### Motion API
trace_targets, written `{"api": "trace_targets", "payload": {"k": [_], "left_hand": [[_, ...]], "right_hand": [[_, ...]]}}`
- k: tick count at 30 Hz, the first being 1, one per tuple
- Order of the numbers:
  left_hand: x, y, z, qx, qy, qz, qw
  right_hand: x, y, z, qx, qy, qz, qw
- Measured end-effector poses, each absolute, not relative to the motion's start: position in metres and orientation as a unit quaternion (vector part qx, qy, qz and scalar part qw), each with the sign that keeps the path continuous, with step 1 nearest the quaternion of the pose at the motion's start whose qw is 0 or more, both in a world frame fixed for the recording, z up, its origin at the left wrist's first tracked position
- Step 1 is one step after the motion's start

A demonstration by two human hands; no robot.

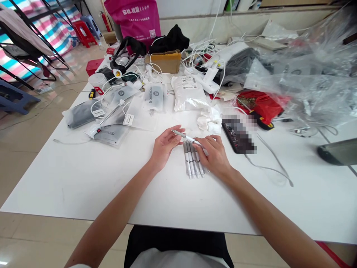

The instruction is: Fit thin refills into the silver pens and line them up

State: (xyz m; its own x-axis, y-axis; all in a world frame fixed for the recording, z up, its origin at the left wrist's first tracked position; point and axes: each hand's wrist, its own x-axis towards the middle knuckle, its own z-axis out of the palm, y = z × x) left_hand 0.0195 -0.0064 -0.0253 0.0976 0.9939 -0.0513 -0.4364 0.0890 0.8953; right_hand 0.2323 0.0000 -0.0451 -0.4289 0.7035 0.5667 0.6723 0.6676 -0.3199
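Observation:
My left hand (164,146) and my right hand (214,156) sit close together on a white table (83,178). A slim silver pen-shaped tool (188,137) lies tilted across the gap between them, its tip pinched by my left fingers and its far end under my right hand. Just below, several matching silver tools (192,160) lie side by side, with my right hand resting against their upper ends. I cannot tell exactly what these tools are.
Sealed plastic pouches (119,134) and a white foil bag (189,93) lie beyond my hands. To the right are a blurred phone (238,134) and loose cables (270,163). Crumpled white tissue (210,121), a cardboard box (166,61) and heaped clear plastic (306,74) crowd the back.

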Motion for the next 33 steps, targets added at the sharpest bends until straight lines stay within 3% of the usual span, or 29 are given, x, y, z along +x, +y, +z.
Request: {"api": "trace_targets", "payload": {"k": [12, 18, 24, 33], "left_hand": [[0.022, -0.007, -0.028, 0.388, 0.389, 0.552, 0.627], [0.024, -0.008, -0.03, 0.425, 0.41, 0.543, 0.597], [0.025, -0.009, -0.027, 0.418, 0.432, 0.535, 0.594], [0.024, -0.009, -0.027, 0.449, 0.403, 0.541, 0.586]], "right_hand": [[0.229, -0.004, -0.042, -0.392, -0.852, 0.084, 0.336], [0.23, -0.006, -0.055, -0.417, -0.825, 0.075, 0.374], [0.227, -0.01, -0.042, -0.42, -0.851, 0.087, 0.303], [0.229, -0.006, -0.041, -0.428, -0.844, 0.054, 0.317]]}}
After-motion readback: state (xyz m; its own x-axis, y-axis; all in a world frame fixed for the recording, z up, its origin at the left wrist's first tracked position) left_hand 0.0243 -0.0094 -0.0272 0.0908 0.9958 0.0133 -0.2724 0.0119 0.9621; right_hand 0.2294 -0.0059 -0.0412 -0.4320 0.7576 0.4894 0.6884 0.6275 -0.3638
